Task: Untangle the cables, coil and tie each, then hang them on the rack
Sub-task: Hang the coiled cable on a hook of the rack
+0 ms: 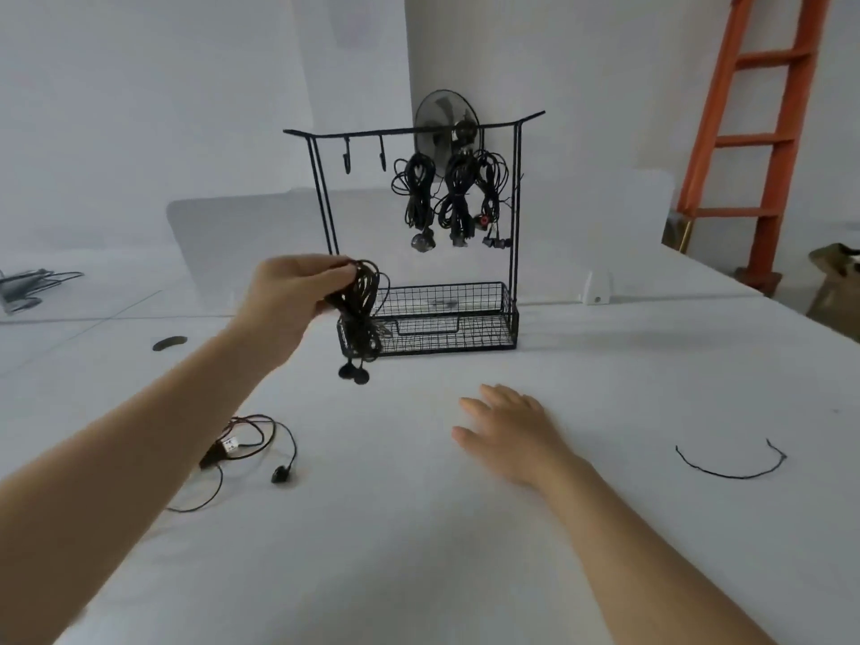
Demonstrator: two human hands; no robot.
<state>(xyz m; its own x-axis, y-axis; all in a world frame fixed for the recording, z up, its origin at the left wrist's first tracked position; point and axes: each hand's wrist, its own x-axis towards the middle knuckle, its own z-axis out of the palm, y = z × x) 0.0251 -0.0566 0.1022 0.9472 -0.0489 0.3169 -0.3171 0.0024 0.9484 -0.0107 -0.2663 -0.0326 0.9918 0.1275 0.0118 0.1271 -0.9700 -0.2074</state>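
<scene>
My left hand [291,290] is raised in front of the black wire rack [325,211] and pinches a coiled black cable [360,314] by its top; two round ends dangle below it. Three coiled black cables [458,197] hang from hooks on the right part of the rack's top bar, and two hooks [346,155] on the left part are bare. My right hand [507,428] lies flat on the white table with fingers spread, holding nothing. A loose cable [253,446] with a plug and a small black end lies on the table at the left.
A short black tie wire [730,467] lies curved on the table at the right. The rack's wire basket [465,318] sits at its base. A fan [446,123] stands behind the rack. An orange ladder [763,132] leans at the far right.
</scene>
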